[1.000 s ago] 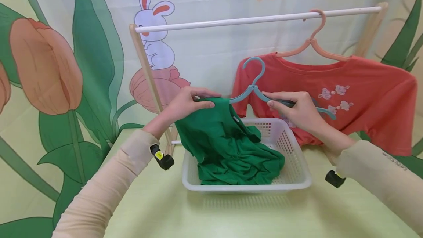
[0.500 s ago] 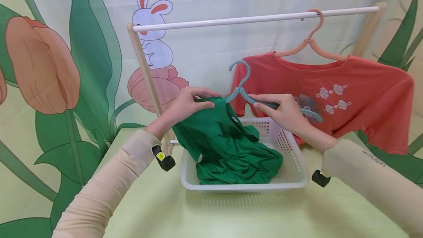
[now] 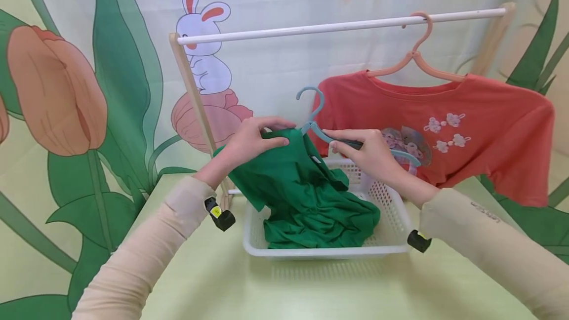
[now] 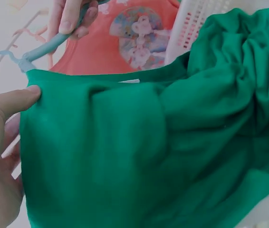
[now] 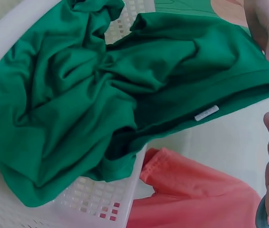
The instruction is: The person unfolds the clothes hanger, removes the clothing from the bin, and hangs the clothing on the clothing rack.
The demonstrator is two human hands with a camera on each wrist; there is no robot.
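Observation:
A green shirt [image 3: 306,186] lies bunched in a white basket, with one shoulder lifted above the rim. My left hand [image 3: 254,141] pinches that shoulder, thumb in front and the other fingers behind the cloth. My right hand [image 3: 366,149] grips one arm of a light blue hanger [image 3: 321,135]. The hanger's other arm is inside the green shirt's neck opening, hidden by the cloth, and its hook points up. In the left wrist view the hanger's centre sits right at the collar, close to my left thumb [image 4: 23,100]. A small white tag [image 5: 206,113] shows inside the collar.
The white basket [image 3: 326,252] stands on a pale green table [image 3: 320,290]. Behind it is a rack with a white rail [image 3: 289,32] and wooden posts. A red shirt [image 3: 489,112] hangs from the rail on a pink hanger [image 3: 437,72], just behind my right hand.
My right hand has moved left with the blue hanger, pushing its left arm deeper into the green shirt's shoulder. My left hand has stayed nearly in place.

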